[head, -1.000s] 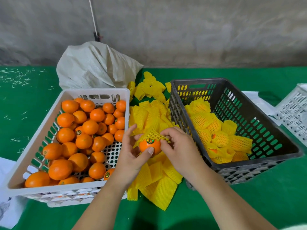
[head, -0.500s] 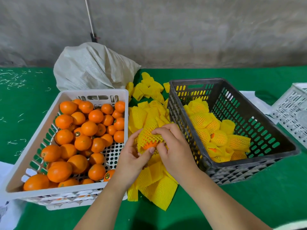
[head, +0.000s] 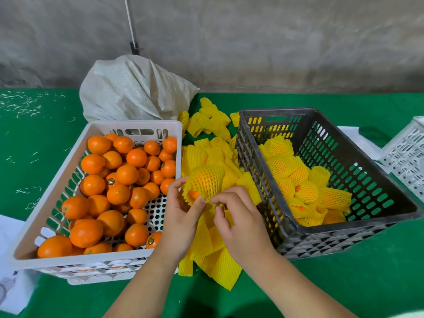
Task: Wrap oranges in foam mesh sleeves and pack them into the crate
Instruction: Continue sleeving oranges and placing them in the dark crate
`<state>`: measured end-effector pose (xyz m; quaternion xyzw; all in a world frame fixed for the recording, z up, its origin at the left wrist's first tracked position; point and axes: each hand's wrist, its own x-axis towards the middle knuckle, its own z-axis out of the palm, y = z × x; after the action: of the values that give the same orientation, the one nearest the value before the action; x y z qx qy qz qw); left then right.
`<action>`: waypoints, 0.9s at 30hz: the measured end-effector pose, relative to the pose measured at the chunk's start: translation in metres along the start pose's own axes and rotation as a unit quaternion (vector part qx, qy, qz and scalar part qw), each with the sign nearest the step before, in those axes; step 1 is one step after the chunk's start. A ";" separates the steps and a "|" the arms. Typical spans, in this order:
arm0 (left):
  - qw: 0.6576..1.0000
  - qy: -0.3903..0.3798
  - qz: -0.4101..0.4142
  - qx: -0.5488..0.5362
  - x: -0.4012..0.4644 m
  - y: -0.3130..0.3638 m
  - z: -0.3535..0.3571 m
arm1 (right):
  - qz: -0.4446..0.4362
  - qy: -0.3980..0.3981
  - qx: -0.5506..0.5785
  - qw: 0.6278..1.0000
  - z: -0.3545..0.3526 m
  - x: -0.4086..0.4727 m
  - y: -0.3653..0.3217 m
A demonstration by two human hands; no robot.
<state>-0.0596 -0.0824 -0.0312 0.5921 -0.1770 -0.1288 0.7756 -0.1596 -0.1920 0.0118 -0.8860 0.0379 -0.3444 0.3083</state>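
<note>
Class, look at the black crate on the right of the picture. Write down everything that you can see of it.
The black crate is a rectangular box, apparently of dark plastic, with slotted walls and a handle slot in its far wall. It stands upright and open-topped on the green table cover, right of the loose foam sleeves. Inside lie oranges in yellow foam mesh, heaped toward its left side. Neither hand touches it.

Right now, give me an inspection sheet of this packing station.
Surface: green cloth, pale scraps far left.
Job's things: white crate of bare oranges; black crate holding sleeved oranges; loose sleeves piled between.
Clutter: woven sack; second white crate, far right.
Grippers: left hand and right hand pinch the sleeve on a held orange.
Cables: thin pale line down the wall.
Surroundings: grey concrete wall.
</note>
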 end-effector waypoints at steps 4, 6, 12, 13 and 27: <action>1.000 0.006 -0.001 -0.017 0.001 0.000 -0.001 | 0.025 -0.030 0.049 0.998 -0.001 -0.004 0.002; 1.000 -0.006 0.002 -0.024 0.002 -0.001 -0.002 | 0.126 0.009 0.136 0.983 -0.004 -0.004 0.001; 0.989 -0.094 0.039 0.108 -0.005 0.001 -0.002 | 0.379 -0.081 0.359 0.849 0.009 0.012 -0.009; 0.984 -0.111 0.050 0.129 -0.006 0.001 -0.002 | 0.363 -0.089 0.351 0.859 0.013 0.012 -0.010; 0.990 0.054 -0.109 -0.077 0.015 0.006 -0.019 | 0.439 0.108 0.131 0.882 -0.072 0.057 0.096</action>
<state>-0.0377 -0.0708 -0.0283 0.5526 -0.0591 -0.1935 0.8085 -0.1477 -0.3224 0.0317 -0.6875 0.4108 -0.2695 0.5348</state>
